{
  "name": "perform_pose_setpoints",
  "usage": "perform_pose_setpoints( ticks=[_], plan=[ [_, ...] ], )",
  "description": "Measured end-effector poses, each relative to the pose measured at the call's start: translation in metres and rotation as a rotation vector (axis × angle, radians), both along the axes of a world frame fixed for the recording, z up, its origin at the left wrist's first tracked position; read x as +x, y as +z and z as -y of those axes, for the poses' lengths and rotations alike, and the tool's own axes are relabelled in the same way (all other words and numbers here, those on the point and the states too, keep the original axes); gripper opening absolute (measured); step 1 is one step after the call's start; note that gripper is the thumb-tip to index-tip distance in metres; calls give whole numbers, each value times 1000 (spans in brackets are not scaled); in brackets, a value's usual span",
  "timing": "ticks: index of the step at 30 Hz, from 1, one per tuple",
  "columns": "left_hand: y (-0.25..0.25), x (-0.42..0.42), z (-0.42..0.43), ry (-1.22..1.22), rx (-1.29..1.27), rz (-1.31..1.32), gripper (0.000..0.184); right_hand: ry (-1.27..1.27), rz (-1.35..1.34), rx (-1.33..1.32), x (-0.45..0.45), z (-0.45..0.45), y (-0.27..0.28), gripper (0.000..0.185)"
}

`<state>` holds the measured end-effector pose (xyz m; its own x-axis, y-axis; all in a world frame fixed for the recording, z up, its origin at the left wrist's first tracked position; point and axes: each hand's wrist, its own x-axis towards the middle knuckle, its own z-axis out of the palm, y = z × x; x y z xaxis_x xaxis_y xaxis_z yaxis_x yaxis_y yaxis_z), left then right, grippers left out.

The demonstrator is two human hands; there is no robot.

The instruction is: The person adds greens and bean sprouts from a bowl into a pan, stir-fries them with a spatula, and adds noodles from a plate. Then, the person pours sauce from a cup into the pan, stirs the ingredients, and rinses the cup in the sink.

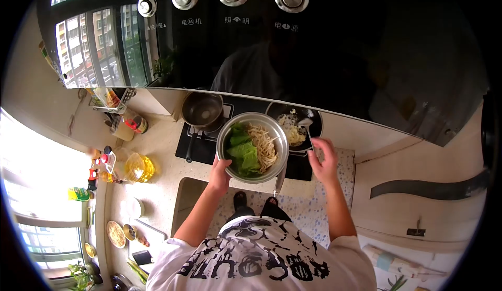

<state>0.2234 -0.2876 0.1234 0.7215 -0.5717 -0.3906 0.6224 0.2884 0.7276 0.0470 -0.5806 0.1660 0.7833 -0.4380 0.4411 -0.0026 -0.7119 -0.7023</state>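
Near two pans, the left hand clasps one bowl; the right hand, half open, is by one spoon.

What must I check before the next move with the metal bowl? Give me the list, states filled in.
1. Round silver metal bowl gripped by left hand: ok.
2. Green leaves and thin pale strands inside the bowl: ok.
3. Right hand gripping the metal spoon: cannot tell; fingers are near its handle.
4. Bowl's clearance from the round black pan: cannot tell; it overlaps the pan in view.
5. Flame under the black pan: cannot tell; hidden.
6. Dark saucepan's long handle turned away from the person: not ok; it points their way.
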Motion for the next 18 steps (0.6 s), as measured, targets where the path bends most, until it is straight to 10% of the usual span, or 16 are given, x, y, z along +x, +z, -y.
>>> perform_pose_setpoints(
  ticks=[4, 10, 18],
  plan=[
    [7, 2, 13, -37, -8, 23, 63, 512, -306, -201, 66, -36, 85, 70],
    [-8, 1, 15, -59, -36, 44, 68, 620, -638, -735, 118, -46, 22, 116],
    [-14, -5, 18, -29, -17, -3, 62, 622, -751, -973, 125, -56, -2, 63]
  ],
)
